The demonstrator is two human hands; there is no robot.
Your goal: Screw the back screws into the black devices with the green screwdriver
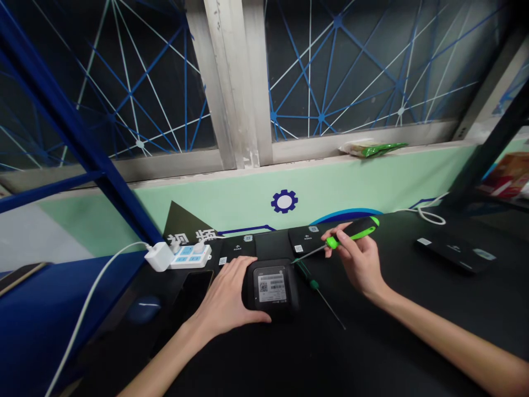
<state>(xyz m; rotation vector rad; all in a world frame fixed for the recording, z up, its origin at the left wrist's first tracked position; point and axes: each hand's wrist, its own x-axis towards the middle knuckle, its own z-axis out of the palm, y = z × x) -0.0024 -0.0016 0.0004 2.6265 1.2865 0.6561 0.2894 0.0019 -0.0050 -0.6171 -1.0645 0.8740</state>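
Note:
A black box-shaped device [271,286] with a printed label on its upper face rests on the black table. My left hand [230,298] is wrapped round its left side, thumb along the near edge. In my right hand [360,258] is a screwdriver with a green and black handle [355,230]; its shaft points left and down, and the tip is at the device's upper right corner. Whether the tip touches a screw is too small to tell. Just right of the device lies a second screwdriver with a dark green handle [308,275].
Behind the device lie two flat black boxes [237,249] [305,238], with another box [457,253] at the right. A white power strip [190,257], a phone [197,286] and a dark blue mouse [144,309] are at the left. A white cable [432,216] lies at the back right.

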